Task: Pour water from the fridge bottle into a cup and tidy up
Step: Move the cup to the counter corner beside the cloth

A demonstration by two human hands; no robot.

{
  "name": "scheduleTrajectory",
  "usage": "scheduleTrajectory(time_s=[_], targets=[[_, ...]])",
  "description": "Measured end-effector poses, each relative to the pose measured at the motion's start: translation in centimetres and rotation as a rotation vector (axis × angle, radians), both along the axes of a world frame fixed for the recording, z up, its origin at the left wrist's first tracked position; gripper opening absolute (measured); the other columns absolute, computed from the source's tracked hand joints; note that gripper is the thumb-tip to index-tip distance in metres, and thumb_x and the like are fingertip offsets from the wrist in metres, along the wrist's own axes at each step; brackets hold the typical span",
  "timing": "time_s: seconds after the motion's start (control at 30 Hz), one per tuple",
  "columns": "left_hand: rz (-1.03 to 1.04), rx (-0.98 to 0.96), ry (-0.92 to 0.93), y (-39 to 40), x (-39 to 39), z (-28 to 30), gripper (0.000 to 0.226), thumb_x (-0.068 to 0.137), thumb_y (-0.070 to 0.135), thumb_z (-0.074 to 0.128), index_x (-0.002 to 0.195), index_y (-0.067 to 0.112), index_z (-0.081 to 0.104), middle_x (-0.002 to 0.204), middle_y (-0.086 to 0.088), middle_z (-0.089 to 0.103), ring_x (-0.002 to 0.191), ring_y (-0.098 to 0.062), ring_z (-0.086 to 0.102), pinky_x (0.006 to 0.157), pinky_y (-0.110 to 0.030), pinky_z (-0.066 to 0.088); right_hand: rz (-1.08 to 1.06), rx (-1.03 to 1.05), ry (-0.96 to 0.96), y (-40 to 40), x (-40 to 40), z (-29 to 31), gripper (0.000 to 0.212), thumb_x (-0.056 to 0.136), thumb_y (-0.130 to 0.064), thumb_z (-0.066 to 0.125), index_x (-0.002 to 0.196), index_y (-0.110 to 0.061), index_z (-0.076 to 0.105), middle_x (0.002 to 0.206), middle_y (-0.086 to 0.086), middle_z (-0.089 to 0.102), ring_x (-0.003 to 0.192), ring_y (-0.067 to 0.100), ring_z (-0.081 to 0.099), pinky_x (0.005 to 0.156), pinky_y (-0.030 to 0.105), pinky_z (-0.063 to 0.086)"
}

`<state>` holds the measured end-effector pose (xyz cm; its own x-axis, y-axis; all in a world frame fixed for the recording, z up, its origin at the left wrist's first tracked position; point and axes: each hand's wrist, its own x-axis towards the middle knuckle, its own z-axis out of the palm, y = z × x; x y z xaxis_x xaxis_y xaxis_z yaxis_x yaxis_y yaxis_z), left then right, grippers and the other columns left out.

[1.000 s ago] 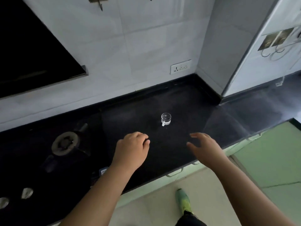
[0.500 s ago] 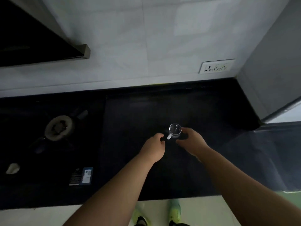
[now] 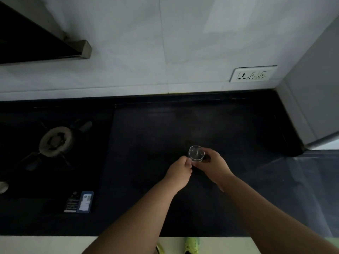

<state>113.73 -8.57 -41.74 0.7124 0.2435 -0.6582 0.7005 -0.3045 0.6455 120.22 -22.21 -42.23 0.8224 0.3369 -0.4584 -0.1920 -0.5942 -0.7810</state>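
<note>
A small clear glass cup (image 3: 196, 153) with a handle stands upright on the black counter (image 3: 183, 125), near its middle. My left hand (image 3: 180, 169) pinches the handle on the cup's near left side. My right hand (image 3: 212, 165) wraps around the cup's right side, fingers touching the glass. I cannot tell whether there is water in the cup. No bottle is in view.
A gas hob with a burner (image 3: 56, 141) lies at the left of the counter, a sticker (image 3: 78, 201) on its front. A range hood (image 3: 45, 43) hangs at the upper left. A wall socket (image 3: 252, 74) sits at the back right. A grey pillar (image 3: 315, 98) bounds the right.
Both hands have moved forward from the counter's front edge and closed on the cup. My head has tilted down and moved in over the counter.
</note>
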Motion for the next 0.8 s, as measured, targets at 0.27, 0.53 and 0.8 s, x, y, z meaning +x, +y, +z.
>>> scheduleTrajectory(time_s=[0.27, 0.53, 0.8], targets=[[-0.017, 0.009, -0.188, 1.2, -2.9, 8.2, 0.03, 0.111, 0.042, 0.038, 0.104, 0.026, 0.063, 0.094, 0.002, 0.065, 0.088, -0.015, 0.064, 0.084, -0.035, 0.055, 0.003, 0.205, -0.007, -0.9, -1.5, 6.3, 0.062, 0.078, -0.029, 0.089, 0.126, -0.041, 0.052, 0.126, -0.014, 0.067, 0.105, 0.007, 0.072, 0.092, 0.041, 0.061], [-0.041, 0.122, -0.294, 2.4, -7.0, 16.0, 0.03, 0.11, 0.043, 0.038, 0.097, 0.031, 0.061, 0.093, 0.003, 0.066, 0.094, -0.024, 0.068, 0.085, -0.042, 0.058, 0.131, 0.274, -0.144, 0.5, -4.2, 13.6, 0.06, 0.079, -0.02, 0.088, 0.127, -0.043, 0.061, 0.117, -0.016, 0.074, 0.102, 0.003, 0.073, 0.094, 0.037, 0.06], [0.053, 0.162, -0.355, 3.6, -13.5, 19.7, 0.028, 0.111, 0.044, 0.038, 0.097, 0.033, 0.061, 0.092, 0.007, 0.066, 0.087, -0.011, 0.064, 0.078, -0.029, 0.051, 0.291, 0.221, -0.275, 2.2, -8.2, 17.5, 0.057, 0.076, -0.028, 0.091, 0.121, -0.039, 0.058, 0.109, -0.016, 0.074, 0.093, 0.002, 0.073, 0.086, 0.032, 0.061]])
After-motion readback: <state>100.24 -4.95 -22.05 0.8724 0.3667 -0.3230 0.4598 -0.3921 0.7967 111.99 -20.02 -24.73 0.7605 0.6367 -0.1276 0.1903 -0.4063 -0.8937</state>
